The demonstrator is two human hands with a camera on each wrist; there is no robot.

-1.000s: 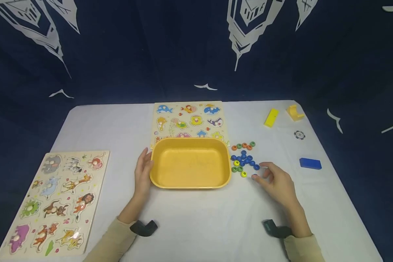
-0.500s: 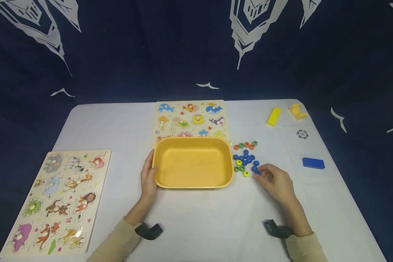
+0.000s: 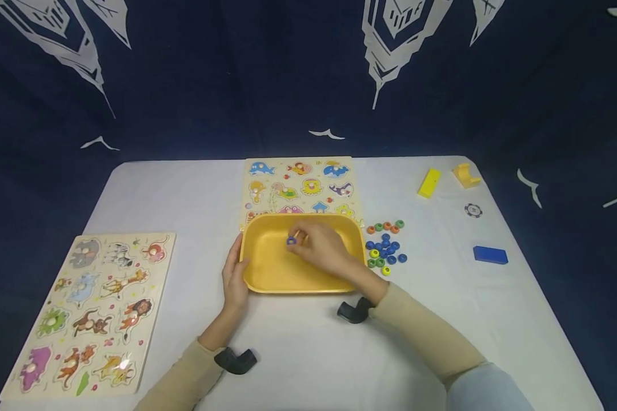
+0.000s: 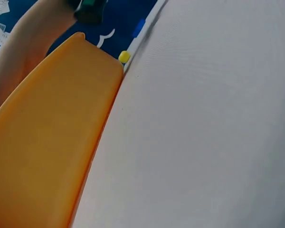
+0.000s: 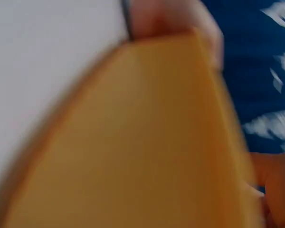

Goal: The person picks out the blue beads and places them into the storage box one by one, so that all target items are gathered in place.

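Observation:
A yellow tray lies on the white tabletop in the middle of the head view. My left hand holds its left end, thumb over the rim and fingers along the outer wall. Over the inside of the tray, my right hand pinches a blue bead between thumb and fingertips. Right of the tray lies a loose group of blue beads, with yellow, green and orange beads around it. In the blurred right wrist view, the tray fills the middle.
An animal peg puzzle lies at the left, and a sea-animal puzzle sits partly hidden behind the tray. On the right are a yellow block, a yellow bracket-shaped piece, a round chip and a blue block.
My right hand picked up a blue bead beside the group and carried it left over the tray. My left hand moved its thumb onto the tray's rim.

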